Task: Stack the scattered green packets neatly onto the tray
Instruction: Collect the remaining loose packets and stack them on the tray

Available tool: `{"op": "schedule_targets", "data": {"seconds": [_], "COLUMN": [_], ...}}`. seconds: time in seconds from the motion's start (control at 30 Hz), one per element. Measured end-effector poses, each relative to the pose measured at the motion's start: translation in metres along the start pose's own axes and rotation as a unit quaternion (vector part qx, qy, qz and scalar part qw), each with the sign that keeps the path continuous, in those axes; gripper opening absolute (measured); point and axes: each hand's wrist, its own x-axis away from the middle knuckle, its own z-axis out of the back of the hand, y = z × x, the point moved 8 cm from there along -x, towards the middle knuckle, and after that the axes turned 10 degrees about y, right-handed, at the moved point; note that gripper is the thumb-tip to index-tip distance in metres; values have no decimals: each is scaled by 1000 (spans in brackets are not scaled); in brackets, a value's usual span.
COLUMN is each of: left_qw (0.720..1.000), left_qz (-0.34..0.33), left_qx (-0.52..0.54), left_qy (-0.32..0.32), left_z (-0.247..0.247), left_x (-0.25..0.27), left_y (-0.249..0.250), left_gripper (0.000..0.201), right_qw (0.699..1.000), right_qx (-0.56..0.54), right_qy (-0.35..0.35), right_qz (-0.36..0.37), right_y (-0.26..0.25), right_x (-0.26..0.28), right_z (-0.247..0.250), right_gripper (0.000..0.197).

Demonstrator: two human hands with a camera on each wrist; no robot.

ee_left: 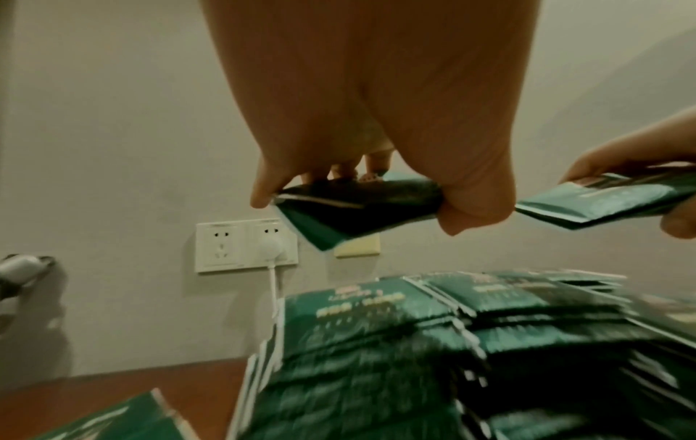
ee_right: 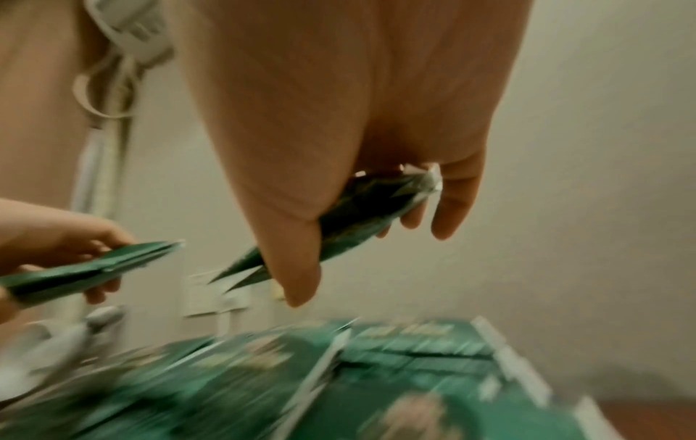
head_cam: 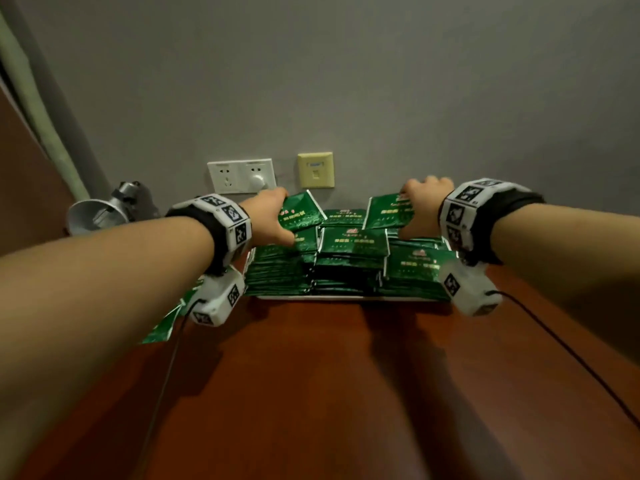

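- Mid-placing: left hand [head_cam: 273, 216] pinching a few green packets [head_cam: 300, 211], right hand [head_cam: 420, 206] curled round another small bunch [head_cam: 388, 211], both held above the far stacks [head_cam: 349, 261] on the tray [head_cam: 311, 297].
- Next, probably: lowering each bunch squarely onto a stack, edges aligned.
- Afterwards: collecting loose packets [head_cam: 162, 323] lying near left on the worktop [head_cam: 311, 375].

Red-brown wooden table [head_cam: 311, 393]. Far centre: white tray [head_cam: 311, 297], edge just visible under packet stacks [head_cam: 349, 268]. Left of tray: loose packets [head_cam: 162, 323] flat on wood. Black cables [head_cam: 571, 355] trail across near left and right.
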Motion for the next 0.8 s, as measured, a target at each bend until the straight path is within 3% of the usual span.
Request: {"op": "schedule_targets", "data": {"seconds": [0.2, 0.47, 0.7, 0.8], "left_qw": [999, 992, 972, 974], "left_qz": [-39, -39, -10, -24], "left_qx": [-29, -122, -232, -221], "left_qy": [7, -21, -29, -33], "left_z": [-17, -63, -95, -102], "left_x": [-98, -193, -226, -222], "left_y": [34, 47, 50, 54], "left_gripper": [66, 63, 83, 77], "right_qw": [997, 996, 993, 991], "right_qx": [53, 45, -39, -50], "right_qy": [-20, -65, -107, -122], "right_qz": [-48, -30, 20, 36], "right_y": [62, 77, 59, 51], "right_x": [-63, -128, -149, -146], "right_z": [-18, -62, -108, -118], "right_gripper": [86, 80, 68, 64]}}
